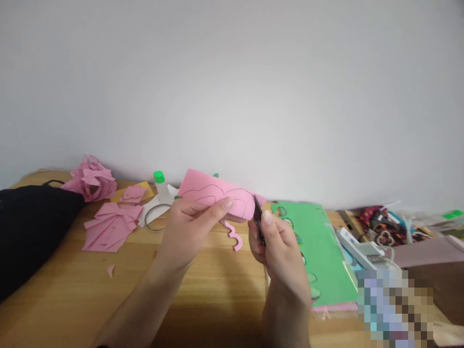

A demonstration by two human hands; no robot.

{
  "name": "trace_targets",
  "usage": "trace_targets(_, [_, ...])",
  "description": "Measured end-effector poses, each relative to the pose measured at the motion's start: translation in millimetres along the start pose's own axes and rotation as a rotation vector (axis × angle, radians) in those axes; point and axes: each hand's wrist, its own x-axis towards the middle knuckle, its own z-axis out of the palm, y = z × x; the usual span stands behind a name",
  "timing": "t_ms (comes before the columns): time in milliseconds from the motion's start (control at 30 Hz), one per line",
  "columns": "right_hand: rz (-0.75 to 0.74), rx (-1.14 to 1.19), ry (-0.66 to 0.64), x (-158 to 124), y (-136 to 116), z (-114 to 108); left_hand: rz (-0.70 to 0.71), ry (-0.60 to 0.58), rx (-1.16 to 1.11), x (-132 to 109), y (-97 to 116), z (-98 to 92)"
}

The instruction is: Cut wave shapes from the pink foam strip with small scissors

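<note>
My left hand (190,224) pinches a sheet of pink paper (203,183) by its near edge, thumb on top. Dark curved outlines are drawn across the sheet, and it is held up above the table. Closed around a pair of black scissors (258,212), my right hand (277,241) is at the paper's right end. The blades meet the sheet there; their handles are mostly hidden by my fingers. Below the paper, a curly pink paper cutout (235,238) lies on the wooden table (203,295).
Folded pink paper pieces (112,227) and a pink paper bundle (92,179) lie left, beside a black bag (32,232). A green-capped glue stick (161,186) stands near a ring (154,217). Right are green paper sheets (322,256), a white power strip (357,249) and a box (431,256).
</note>
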Motion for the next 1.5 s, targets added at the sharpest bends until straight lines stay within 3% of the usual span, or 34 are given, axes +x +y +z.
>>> trace_targets(400, [-0.003, -0.016, -0.052, -0.4, -3.6, -4.0, 0.093, -0.019, 0.073, 3.7, 0.8, -6.3])
trace_targets(633, [0.014, -0.009, -0.043, 0.7, -0.9, -3.2, 0.072, -0.120, 0.138, 2.2, 3.5, -8.6])
trace_targets(867, [-0.003, -0.030, -0.046, 1.1, -1.0, -5.0, 0.066, -0.067, 0.120, 4.3, 2.1, -8.7])
trace_targets(1067, [-0.005, -0.002, -0.060, -0.1, -0.8, -4.7, 0.033, -0.104, 0.095, 2.3, 2.6, -8.4])
trace_targets(1233, [0.005, -0.001, -0.064, 0.3, -2.6, -4.2, 0.059, -0.038, 0.143, 2.9, 2.3, -10.0])
trace_targets(1500, [-0.001, -0.029, -0.091, 0.8, -4.2, -7.2, 0.052, -0.063, 0.178, 3.2, 4.0, -12.5])
